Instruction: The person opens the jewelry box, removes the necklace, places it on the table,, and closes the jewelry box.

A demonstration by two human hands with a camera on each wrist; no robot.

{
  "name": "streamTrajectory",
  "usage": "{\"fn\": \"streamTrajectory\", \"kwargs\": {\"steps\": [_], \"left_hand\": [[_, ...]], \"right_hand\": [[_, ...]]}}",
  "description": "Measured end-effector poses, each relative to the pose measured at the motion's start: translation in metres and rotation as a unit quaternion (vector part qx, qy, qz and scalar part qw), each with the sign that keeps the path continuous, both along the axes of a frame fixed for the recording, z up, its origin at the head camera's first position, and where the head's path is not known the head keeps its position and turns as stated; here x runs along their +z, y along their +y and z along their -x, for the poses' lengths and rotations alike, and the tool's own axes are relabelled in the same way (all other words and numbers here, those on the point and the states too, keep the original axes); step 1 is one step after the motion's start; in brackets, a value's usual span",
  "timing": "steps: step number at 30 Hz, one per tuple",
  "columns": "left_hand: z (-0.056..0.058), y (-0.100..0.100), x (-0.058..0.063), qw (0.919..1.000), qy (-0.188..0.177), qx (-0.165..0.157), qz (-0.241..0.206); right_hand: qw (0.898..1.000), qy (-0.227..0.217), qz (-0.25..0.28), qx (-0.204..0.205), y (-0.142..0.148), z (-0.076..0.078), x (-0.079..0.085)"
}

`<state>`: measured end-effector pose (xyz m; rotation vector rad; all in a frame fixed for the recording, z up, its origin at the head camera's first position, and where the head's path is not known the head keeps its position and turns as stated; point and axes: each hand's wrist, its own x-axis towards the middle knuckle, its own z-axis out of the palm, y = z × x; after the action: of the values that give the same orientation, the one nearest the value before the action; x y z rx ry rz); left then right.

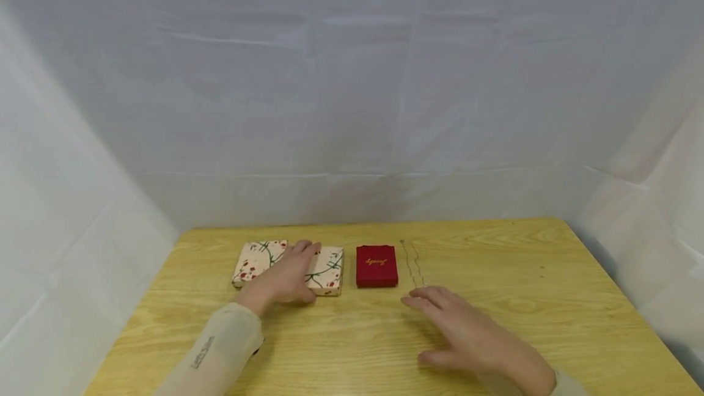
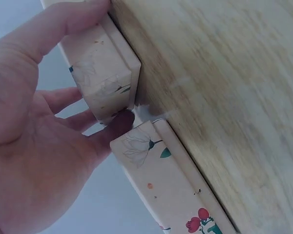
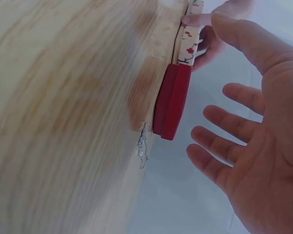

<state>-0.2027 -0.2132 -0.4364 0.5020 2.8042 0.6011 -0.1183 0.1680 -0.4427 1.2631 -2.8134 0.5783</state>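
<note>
Two cream boxes with a floral print stand side by side on the table. My left hand grips the right floral box, thumb on its near side and fingers over it toward the far side. A finger reaches into the narrow gap beside the left floral box in the left wrist view. To the right sits a small dark red box with gold lettering. Beside it lies a thin silver chain, seen bunched in the right wrist view. My right hand hovers near the chain's close end, fingers spread and holding nothing.
The yellow wood-grain table carries all the things. White sheeting hangs behind it and along both sides.
</note>
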Motion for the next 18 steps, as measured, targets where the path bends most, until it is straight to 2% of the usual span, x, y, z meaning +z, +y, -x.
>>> {"fn": "streamTrajectory", "kwargs": {"steps": [7, 18], "left_hand": [[0.0007, 0.0011, -0.0008, 0.9999, -0.010, 0.010, -0.001], [-0.0023, 0.0026, -0.0031, 0.9998, -0.001, 0.017, -0.007]], "right_hand": [[0.999, -0.035, 0.002, 0.001, -0.0014, 0.0001, 0.0016], [1.000, -0.030, 0.002, 0.000, -0.0037, 0.0017, 0.0003]]}}
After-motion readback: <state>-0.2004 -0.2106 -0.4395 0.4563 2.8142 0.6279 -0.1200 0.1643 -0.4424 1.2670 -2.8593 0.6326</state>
